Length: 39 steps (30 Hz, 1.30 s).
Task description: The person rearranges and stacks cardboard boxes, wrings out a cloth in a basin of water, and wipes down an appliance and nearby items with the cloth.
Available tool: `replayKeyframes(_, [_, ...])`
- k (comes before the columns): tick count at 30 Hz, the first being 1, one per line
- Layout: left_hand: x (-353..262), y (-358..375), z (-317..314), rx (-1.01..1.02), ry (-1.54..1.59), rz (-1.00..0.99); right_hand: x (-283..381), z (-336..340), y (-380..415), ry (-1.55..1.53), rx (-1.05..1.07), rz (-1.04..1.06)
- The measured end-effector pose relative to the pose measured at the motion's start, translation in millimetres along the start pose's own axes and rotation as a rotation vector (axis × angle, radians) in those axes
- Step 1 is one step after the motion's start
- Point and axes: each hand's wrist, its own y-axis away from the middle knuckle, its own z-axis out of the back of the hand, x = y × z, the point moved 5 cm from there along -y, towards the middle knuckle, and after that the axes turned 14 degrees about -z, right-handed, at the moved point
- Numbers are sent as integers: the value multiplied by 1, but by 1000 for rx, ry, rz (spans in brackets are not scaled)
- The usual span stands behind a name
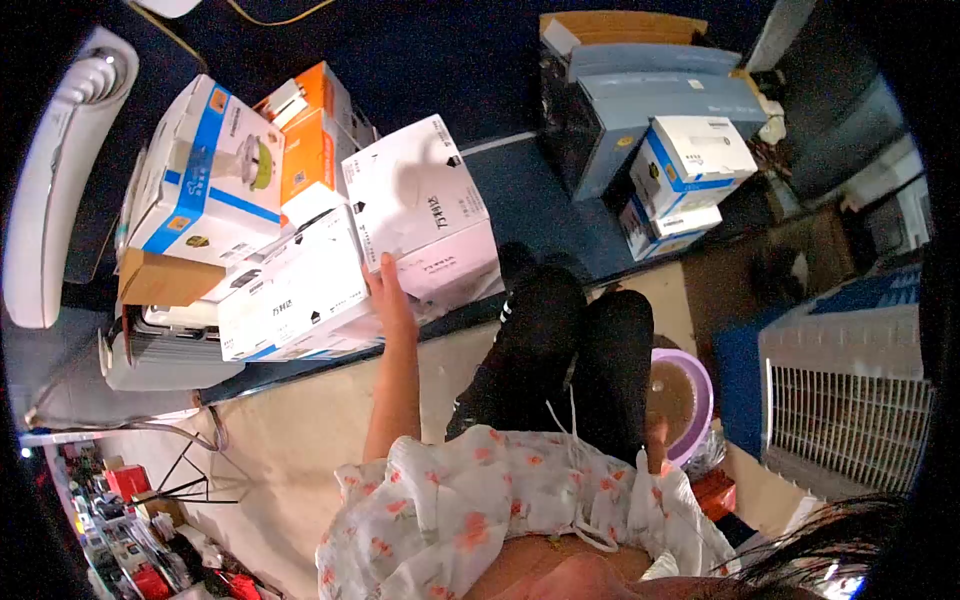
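Note:
My left hand reaches forward and rests flat against a white carton with black print, at its lower edge. Next to it lies a second white carton, which the fingers also touch. Whether the hand grips either box I cannot tell. My right hand hangs low beside my right leg, mostly hidden by my flowered sleeve, near the purple basin. I stand in black trousers on a pale floor.
Stacked boxes crowd the left: a blue-and-white appliance box, orange boxes, a brown carton. More blue-and-white boxes and grey cartons sit ahead on the right. A white slatted crate stands at the right.

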Motion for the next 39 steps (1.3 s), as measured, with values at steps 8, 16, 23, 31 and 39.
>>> replayKeyframes(8, [26, 8, 6, 43, 181, 39, 327, 351, 38, -982, -232, 531])
replayKeyframes(16, [163, 75, 48, 124, 50, 281, 520, 301, 76, -907, 655, 737])
replayKeyframes(23, [166, 51, 22, 194, -294, 132, 524, 201, 42, -910, 1087, 326])
replayKeyframes(31, [196, 43, 14, -266, 14, -150, 543, 139, 11, -856, 1026, 285])
replayKeyframes(39, [224, 83, -15, 375, -325, 290, 532, 217, 0, -1147, 1128, 138])
